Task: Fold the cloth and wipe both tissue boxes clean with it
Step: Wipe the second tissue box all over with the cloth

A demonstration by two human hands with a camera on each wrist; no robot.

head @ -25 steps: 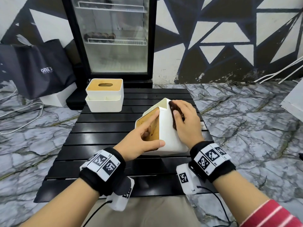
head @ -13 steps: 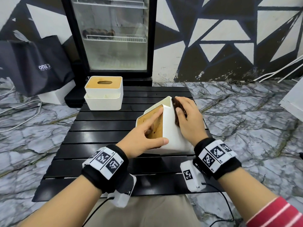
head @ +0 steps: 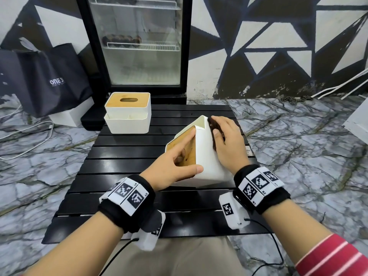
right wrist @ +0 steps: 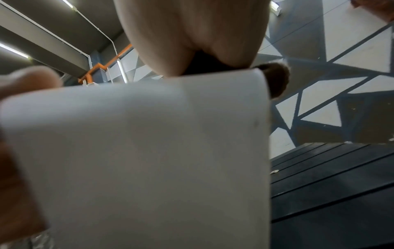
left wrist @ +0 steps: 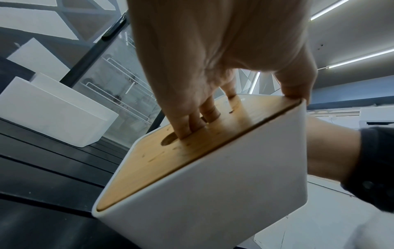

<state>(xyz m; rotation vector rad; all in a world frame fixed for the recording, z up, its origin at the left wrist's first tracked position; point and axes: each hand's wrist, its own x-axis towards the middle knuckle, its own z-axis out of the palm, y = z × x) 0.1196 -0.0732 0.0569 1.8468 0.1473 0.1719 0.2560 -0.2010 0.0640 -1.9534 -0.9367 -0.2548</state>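
Tilting white, wood-lidded tissue box (head: pixel 207 156) — left hand (head: pixel 171 166) fingers hooked in slot, right hand (head: pixel 229 144) pressing brown cloth (head: pixel 212 124)

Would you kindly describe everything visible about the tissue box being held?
The held tissue box is white with rounded corners and a wooden lid with an oval slot. It is tipped on edge on the black slatted table. The left hand grips it, fingers in the slot; the right hand presses a dark cloth against its side.

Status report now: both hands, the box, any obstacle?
Left hand grips tipped tissue box, fingers in its slot. Right hand presses dark cloth on box side. Second box stands apart; no obstacle seen.
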